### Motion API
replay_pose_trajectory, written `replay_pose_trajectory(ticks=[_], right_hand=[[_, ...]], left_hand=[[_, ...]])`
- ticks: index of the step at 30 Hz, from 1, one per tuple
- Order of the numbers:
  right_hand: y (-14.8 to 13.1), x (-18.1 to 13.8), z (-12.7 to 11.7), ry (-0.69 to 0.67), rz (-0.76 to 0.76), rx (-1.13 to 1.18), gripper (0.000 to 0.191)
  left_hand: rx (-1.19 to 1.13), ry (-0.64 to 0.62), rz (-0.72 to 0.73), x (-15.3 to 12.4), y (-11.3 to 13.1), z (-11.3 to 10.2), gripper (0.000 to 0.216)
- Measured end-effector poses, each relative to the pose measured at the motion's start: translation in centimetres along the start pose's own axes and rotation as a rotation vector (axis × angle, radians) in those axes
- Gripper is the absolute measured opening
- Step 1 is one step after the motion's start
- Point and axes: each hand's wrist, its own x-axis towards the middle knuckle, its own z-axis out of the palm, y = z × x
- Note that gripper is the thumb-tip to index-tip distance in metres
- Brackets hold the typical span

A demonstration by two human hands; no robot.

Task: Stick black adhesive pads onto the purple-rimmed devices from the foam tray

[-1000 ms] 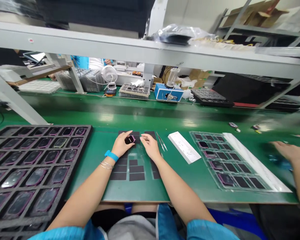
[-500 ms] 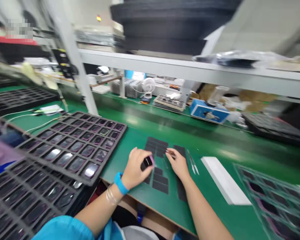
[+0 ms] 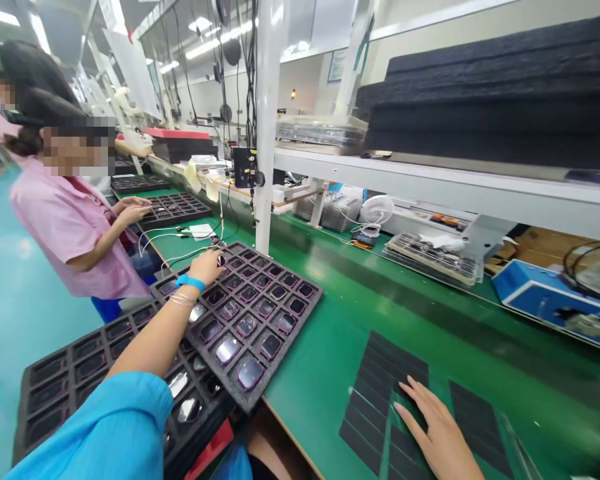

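My left hand (image 3: pixel 207 268) reaches over the far left part of a black foam tray (image 3: pixel 245 398). Its fingers are closed on a small, dark, glossy piece (image 3: pixel 221 261), mostly hidden by the fingertips. Rounded rectangular pieces with purple rims, much like smartwatch screens (image 3: pixel 251 374), fill the tray's compartments. My right hand (image 3: pixel 437 430) rests low over black strips (image 3: pixel 364 398) on the green tabletop, fingers stretched out and nothing seen in them. Beside it lie another black strip sheet (image 3: pixel 477 420) and tweezers (image 3: pixel 520 450), partly cut off by the frame.
Under the upper tray sits a second loaded black tray (image 3: pixel 75 353). A co-worker in a pink shirt (image 3: pixel 65 220) handles something at a further tray (image 3: pixel 180 210). A white post (image 3: pixel 266 133) and shelf (image 3: pixel 430 177) stand behind; a small fan (image 3: pixel 377 210) and blue box (image 3: pixel 555 300) sit below.
My left hand has carried the purple-rimmed piece from above the tabletop leftward to the tray. The view has swung left. My right hand stays by the black strips, its fingers now spread.
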Motion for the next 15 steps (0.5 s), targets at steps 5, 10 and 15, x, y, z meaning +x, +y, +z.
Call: replay_pose_trajectory(ticks=[5,10,15], right_hand=[[-0.6,-0.1,-0.1,0.02,0.014,-0.053,0.055],[-1.9,-0.3,-0.8,0.017,0.046,-0.071,0.052],[-2.9,-0.3,-1.4,0.005,0.073,-0.048,0.048]], left_hand=[[0.006,0.033,-0.113,6.0,-0.3,2.3,0.046],[0.018,-0.043,-0.169,7.3,-0.8,5.4,0.043],[0.027,-0.157,-0.173,7.5,-1.1,6.4,0.06]])
